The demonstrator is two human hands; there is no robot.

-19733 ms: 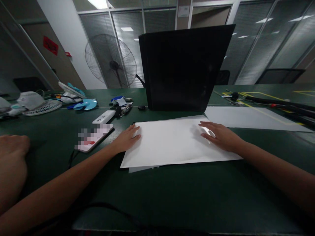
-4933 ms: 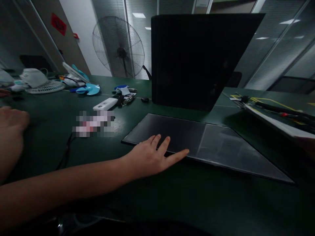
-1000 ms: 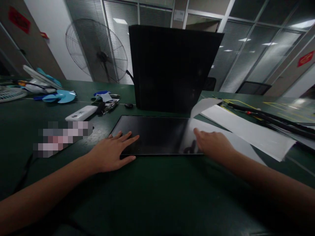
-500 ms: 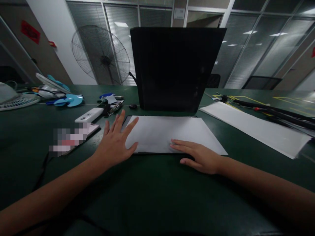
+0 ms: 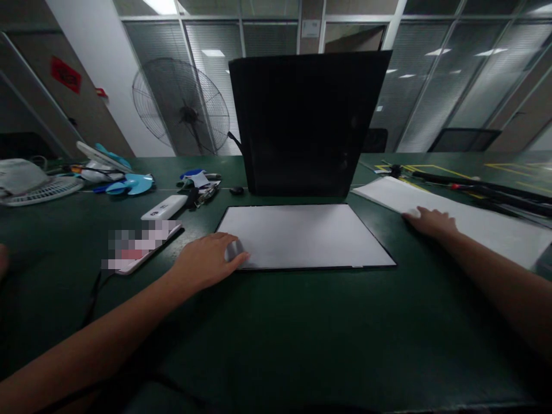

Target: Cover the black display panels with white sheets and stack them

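A flat white panel (image 5: pixel 302 236) with a thin black border lies on the green table in front of me. My left hand (image 5: pixel 211 259) rests at its near left corner, the thumb apart from the fingers and nothing held. Off to the right lies a long stack of white sheets (image 5: pixel 478 221). My right hand (image 5: pixel 433 223) is at this stack's near edge, with thumb and fingers closed on a white sheet; its fingertips are slightly blurred.
Behind the panel stands a large black screen-like board (image 5: pixel 302 126). At left are a phone (image 5: pixel 149 250), a white device (image 5: pixel 164 207), keys (image 5: pixel 207 192) and blue fan blades (image 5: pixel 131 184). Black rods (image 5: pixel 487 192) lie beyond the sheets. A bit of skin shows at the left edge.
My right hand has moved from the panel to the white sheets at right. My left hand has lowered onto the panel's corner, its fingers less spread. The panel's black border now shows more fully.
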